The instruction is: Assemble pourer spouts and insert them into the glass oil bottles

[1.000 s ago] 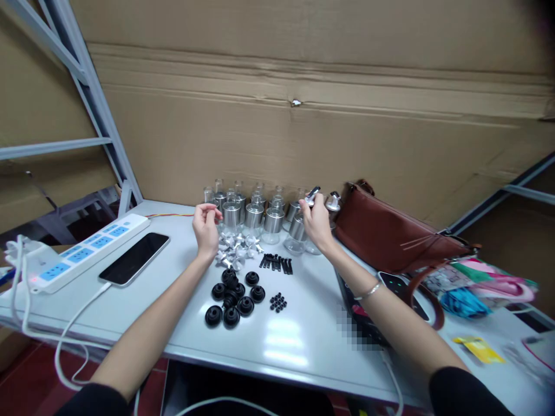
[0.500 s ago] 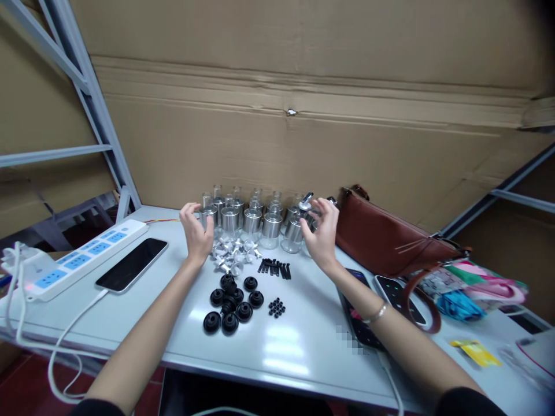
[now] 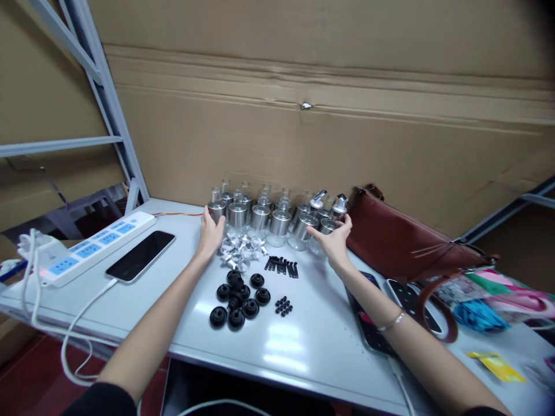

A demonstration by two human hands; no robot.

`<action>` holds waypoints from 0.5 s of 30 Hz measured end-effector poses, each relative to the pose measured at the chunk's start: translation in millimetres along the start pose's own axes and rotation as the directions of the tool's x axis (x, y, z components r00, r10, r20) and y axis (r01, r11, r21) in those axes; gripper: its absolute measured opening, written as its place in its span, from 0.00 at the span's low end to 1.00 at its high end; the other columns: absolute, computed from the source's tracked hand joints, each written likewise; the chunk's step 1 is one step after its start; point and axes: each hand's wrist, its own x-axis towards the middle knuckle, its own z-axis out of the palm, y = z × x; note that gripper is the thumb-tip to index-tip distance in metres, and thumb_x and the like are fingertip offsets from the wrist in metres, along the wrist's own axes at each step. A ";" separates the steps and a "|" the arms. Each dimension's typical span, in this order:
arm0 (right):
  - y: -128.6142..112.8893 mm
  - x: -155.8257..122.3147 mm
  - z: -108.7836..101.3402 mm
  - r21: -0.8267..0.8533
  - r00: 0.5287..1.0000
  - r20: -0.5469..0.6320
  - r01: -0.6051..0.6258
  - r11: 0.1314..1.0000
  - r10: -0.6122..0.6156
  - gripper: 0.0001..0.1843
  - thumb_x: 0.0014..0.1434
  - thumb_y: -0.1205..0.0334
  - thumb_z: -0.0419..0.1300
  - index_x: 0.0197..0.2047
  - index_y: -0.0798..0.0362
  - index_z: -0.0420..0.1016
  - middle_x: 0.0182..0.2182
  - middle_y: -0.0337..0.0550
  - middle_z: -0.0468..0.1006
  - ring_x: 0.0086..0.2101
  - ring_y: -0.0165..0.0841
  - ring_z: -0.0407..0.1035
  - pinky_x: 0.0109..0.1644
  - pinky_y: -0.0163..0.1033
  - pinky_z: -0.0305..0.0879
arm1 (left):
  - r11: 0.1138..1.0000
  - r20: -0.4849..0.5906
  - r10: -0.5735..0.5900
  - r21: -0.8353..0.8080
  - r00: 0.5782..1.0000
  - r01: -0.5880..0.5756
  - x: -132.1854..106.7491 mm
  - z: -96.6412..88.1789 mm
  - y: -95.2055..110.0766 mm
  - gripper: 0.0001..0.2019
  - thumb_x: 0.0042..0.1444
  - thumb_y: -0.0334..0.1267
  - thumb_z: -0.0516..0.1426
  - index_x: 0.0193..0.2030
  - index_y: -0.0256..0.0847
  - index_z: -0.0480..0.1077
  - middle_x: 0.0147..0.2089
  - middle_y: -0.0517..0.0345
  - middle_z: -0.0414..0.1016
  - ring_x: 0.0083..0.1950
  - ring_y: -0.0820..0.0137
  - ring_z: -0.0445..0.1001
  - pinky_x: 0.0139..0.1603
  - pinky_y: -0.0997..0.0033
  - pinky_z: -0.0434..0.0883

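Observation:
My left hand [image 3: 211, 232] is at the left end of two rows of glass bottles with steel sleeves. Its fingers and thumb are apart beside the leftmost front bottle [image 3: 217, 210]; whether they touch it is unclear. At the right end, my right hand [image 3: 335, 241] is spread around a front bottle [image 3: 328, 225], thumb to its left and fingers to its right. Two bottles behind it carry silver pourer tops [image 3: 318, 199]. In front of the rows lie a heap of silver-and-white pourer parts [image 3: 243, 249], black strips [image 3: 281, 266], black ribbed stoppers [image 3: 236, 297] and tiny black caps [image 3: 284, 306].
A power strip [image 3: 99, 245] and a charging phone [image 3: 141, 256] lie on the left. To the right are a brown leather bag [image 3: 399, 231], a dark device [image 3: 368, 329] under my forearm, another phone-like device [image 3: 411, 300] and a yellow packet [image 3: 496, 367]. Cardboard [image 3: 325, 138] stands behind.
Both hands have moved down and closer to the end bottles, their fingers still apart. The whole view has shifted slightly, with the table's contents appearing further right.

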 end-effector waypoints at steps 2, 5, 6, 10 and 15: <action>-6.1 -5.2 -3.9 0.032 0.998 0.013 -0.065 0.997 0.065 0.66 0.32 0.44 0.69 0.64 0.63 0.38 0.60 0.67 0.48 0.61 0.53 0.47 0.66 0.55 0.45 | 1.000 0.004 0.003 0.015 1.000 -0.003 -2.0 -0.3 3.0 0.30 0.54 0.38 0.54 0.63 0.35 0.52 0.65 0.37 0.54 0.68 0.53 0.53 0.69 0.50 0.51; -21.8 -16.7 -14.6 0.122 0.993 0.020 -0.118 0.986 0.116 0.58 0.40 0.45 0.65 0.64 0.57 0.37 0.62 0.65 0.45 0.64 0.50 0.44 0.67 0.55 0.44 | 0.987 -0.005 0.145 0.069 0.989 -0.144 -9.4 -1.5 13.8 0.30 0.54 0.34 0.54 0.63 0.34 0.50 0.66 0.37 0.50 0.70 0.56 0.49 0.70 0.53 0.49; -28.7 -22.1 -18.7 0.165 0.994 0.020 -0.112 0.980 0.110 0.54 0.43 0.46 0.63 0.64 0.54 0.37 0.64 0.63 0.44 0.65 0.48 0.43 0.67 0.54 0.44 | 0.969 -0.012 0.233 0.090 0.972 -0.231 -12.8 -2.4 19.2 0.29 0.54 0.33 0.53 0.63 0.35 0.50 0.67 0.38 0.48 0.70 0.57 0.49 0.70 0.54 0.50; -58.6 -51.0 -31.7 0.335 0.991 0.119 -0.097 0.937 0.060 0.38 0.50 0.52 0.60 0.59 0.45 0.45 0.63 0.55 0.51 0.64 0.42 0.49 0.65 0.53 0.51 | 0.823 0.088 0.541 0.150 0.836 -0.548 -26.6 -6.6 42.5 0.19 0.57 0.32 0.50 0.56 0.39 0.58 0.59 0.43 0.60 0.62 0.60 0.60 0.60 0.57 0.63; -73.6 -83.5 -30.6 0.324 0.945 0.316 -0.022 0.946 -0.086 0.25 0.50 0.53 0.60 0.49 0.45 0.57 0.54 0.49 0.62 0.54 0.41 0.63 0.54 0.49 0.66 | 0.638 0.554 0.455 0.344 0.697 -0.689 -36.0 -7.1 55.8 0.09 0.60 0.41 0.51 0.35 0.39 0.67 0.41 0.50 0.69 0.46 0.59 0.66 0.49 0.57 0.65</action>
